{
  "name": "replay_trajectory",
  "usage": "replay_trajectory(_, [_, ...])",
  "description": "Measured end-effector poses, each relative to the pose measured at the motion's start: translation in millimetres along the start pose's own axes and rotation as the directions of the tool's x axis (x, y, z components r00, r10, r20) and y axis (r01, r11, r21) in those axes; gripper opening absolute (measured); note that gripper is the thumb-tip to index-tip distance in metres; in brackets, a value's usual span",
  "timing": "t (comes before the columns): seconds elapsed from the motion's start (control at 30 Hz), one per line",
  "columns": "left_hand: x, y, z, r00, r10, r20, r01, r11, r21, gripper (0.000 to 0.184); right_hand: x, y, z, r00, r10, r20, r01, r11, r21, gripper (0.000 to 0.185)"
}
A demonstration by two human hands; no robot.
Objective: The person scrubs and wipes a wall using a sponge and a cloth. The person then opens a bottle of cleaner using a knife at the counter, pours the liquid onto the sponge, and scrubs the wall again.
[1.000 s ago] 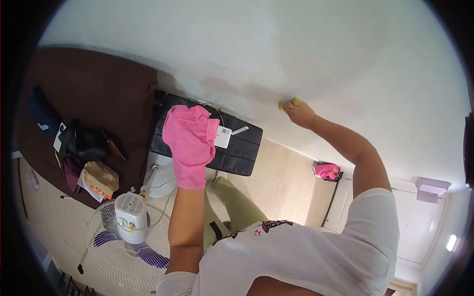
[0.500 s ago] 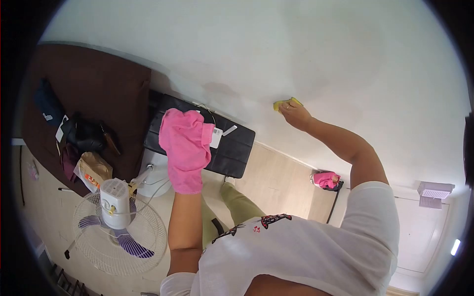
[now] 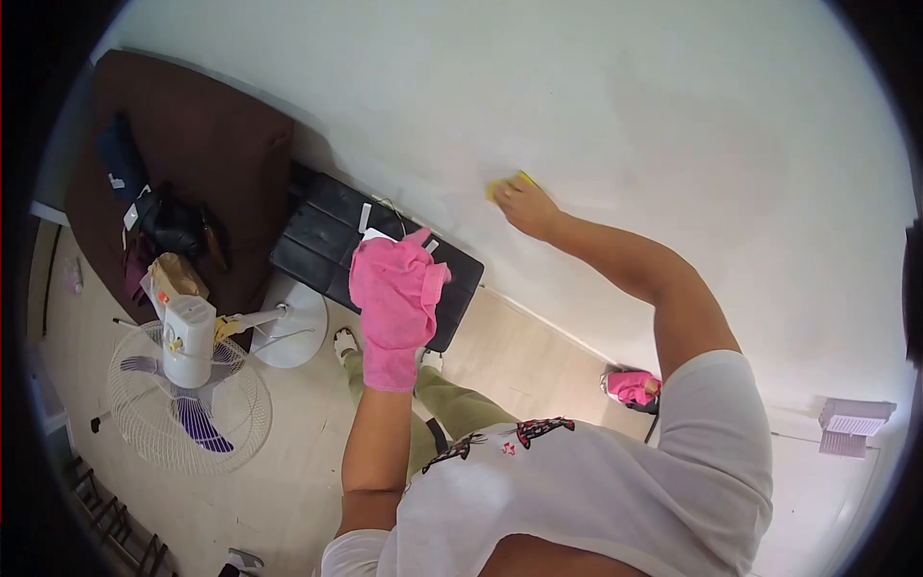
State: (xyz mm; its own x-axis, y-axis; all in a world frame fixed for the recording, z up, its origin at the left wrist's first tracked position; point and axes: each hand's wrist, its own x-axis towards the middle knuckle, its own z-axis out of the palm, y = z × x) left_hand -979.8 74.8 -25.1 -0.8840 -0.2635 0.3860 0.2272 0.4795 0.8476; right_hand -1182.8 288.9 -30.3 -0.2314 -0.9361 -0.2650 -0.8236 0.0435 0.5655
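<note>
My right hand (image 3: 526,206) is pressed near the white wall (image 3: 654,144), its fingers closed on a yellow sponge (image 3: 491,189). Most of the sponge is hidden under the hand, with only its edges showing. A pink cloth (image 3: 399,293) covers my left hand down past the wrist, so the fingers cannot be seen. The covered left hand is held out over a black padded bench (image 3: 322,226). White flat items (image 3: 364,217) on the bench show partly behind the cloth.
A brown-covered piece of furniture (image 3: 216,120) at left bears a black bag (image 3: 173,226) and a paper bag (image 3: 176,277). Beside it stands a fan (image 3: 189,337) with a round white base (image 3: 298,332). A pink item (image 3: 633,388) lies at the wall's foot.
My right hand has moved left and slightly up along the wall with the sponge. The cloth-covered left hand has shifted right and down, and the view has tilted.
</note>
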Motion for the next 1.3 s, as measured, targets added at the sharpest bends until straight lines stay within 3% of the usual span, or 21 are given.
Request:
replay_trajectory(0.03, [-1.6,5.4,-0.8,1.0,0.006,0.0,-0.006,1.0,-0.021,0.016,-11.0,-0.8,-7.2,0.997,-0.051,0.062,0.051,0.999,0.001,0.02])
replay_trajectory(0.07, [-2.0,11.6,1.0,0.991,-0.13,0.025,0.133,0.963,-0.234,0.02,-11.6,-3.2,-11.9,0.998,-0.051,0.043,0.051,0.999,-0.001,0.02])
replay_trajectory(0.13, [6.4,11.8,3.5,0.967,-0.248,0.064,0.252,0.871,-0.421,0.024,-6.9,0.2,-33.2,0.987,0.131,0.096,-0.14,0.986,0.094,0.021])
replay_trajectory(0.17, [10.5,3.2,9.4,0.91,-0.4,0.107,0.304,0.471,-0.828,0.026,-6.6,0.1,-40.9,0.988,0.127,0.084,-0.135,0.987,0.093,0.021])
replay_trajectory(0.23, [30.7,-6.8,11.1,0.844,-0.496,0.205,0.198,-0.068,-0.978,0.027,-2.6,-0.9,-55.3,0.972,0.219,-0.086,-0.198,0.959,0.204,0.022])
replay_trajectory(0.3, [61.9,-20.5,3.4,0.834,-0.551,0.02,0.076,0.078,-0.994,0.023,2.1,-15.1,-79.7,0.901,0.385,-0.201,-0.252,0.84,0.481,0.025])
replay_trajectory(0.33, [78.2,-24.5,-2.3,0.819,-0.57,-0.064,0.028,0.151,-0.988,0.021,3.1,-23.6,-95.9,0.862,0.486,-0.141,-0.292,0.706,0.646,0.029])
replay_trajectory(0.37, [95.3,-26.7,-7.9,0.802,-0.58,-0.144,-0.017,0.219,-0.976,0.018,2.1,-32.4,-107.6,0.82,0.569,-0.057,-0.321,0.54,0.778,0.035])
replay_trajectory(0.43, [130.4,-20.1,-35.5,0.784,-0.604,-0.143,0.097,0.346,-0.933,0.014,-10.4,-52.1,-108.9,0.745,0.655,0.125,-0.214,0.056,0.975,0.043])
replay_trajectory(0.47, [148.1,-30.6,-43.5,0.779,-0.619,-0.102,0.177,0.372,-0.911,0.013,-20.9,-64.5,-110.9,0.727,0.576,0.373,-0.205,-0.337,0.919,0.045])
replay_trajectory(0.5, [165.8,-41.0,-51.6,0.773,-0.632,-0.06,0.255,0.396,-0.882,0.012,-31.7,-76.5,-109.5,0.685,0.417,0.597,-0.285,-0.601,0.747,0.044])
replay_trajectory(0.53, [190.4,-70.4,-46.1,0.694,-0.715,-0.088,0.286,0.386,-0.877,0.01,-38.9,-92.6,-101.8,0.686,0.434,0.584,-0.154,-0.698,0.7,0.045])
replay_trajectory(0.6, [237.7,-142.5,-30.2,0.549,-0.82,-0.163,0.338,0.396,-0.854,0.009,-52.0,-119.7,-95.5,0.585,0.254,0.77,-0.098,-0.92,0.378,0.05])
replay_trajectory(0.67, [254.1,-202.7,-22.6,0.561,-0.772,-0.299,0.412,0.573,-0.709,0.01,-60.6,-142.0,-89.5,0.521,0.125,0.844,0.035,-0.992,0.125,0.056])
replay_trajectory(0.73, [259.8,-238.4,-14.2,0.573,-0.717,-0.397,0.478,0.686,-0.549,0.01,-62.7,-155.2,-84.9,0.565,0.019,0.825,0.117,-0.992,-0.057,0.056])
replay_trajectory(0.93, [264.8,-238.1,51.0,0.618,-0.517,-0.593,0.551,0.822,-0.142,0.012,-42.0,-166.0,-77.4,0.568,0.013,0.823,0.238,-0.96,-0.149,0.055])
replay_trajectory(1.13, [252.3,-172.7,91.7,0.784,-0.319,-0.533,0.409,0.911,0.056,0.015,-60.2,-144.1,-75.6,0.621,0.101,0.778,0.284,-0.953,-0.102,0.055])
replay_trajectory(1.3, [246.1,-91.7,142.3,0.915,-0.077,-0.395,0.179,0.957,0.227,0.018,-92.7,-148.5,-74.3,0.658,0.155,0.737,0.282,-0.958,-0.05,0.053])
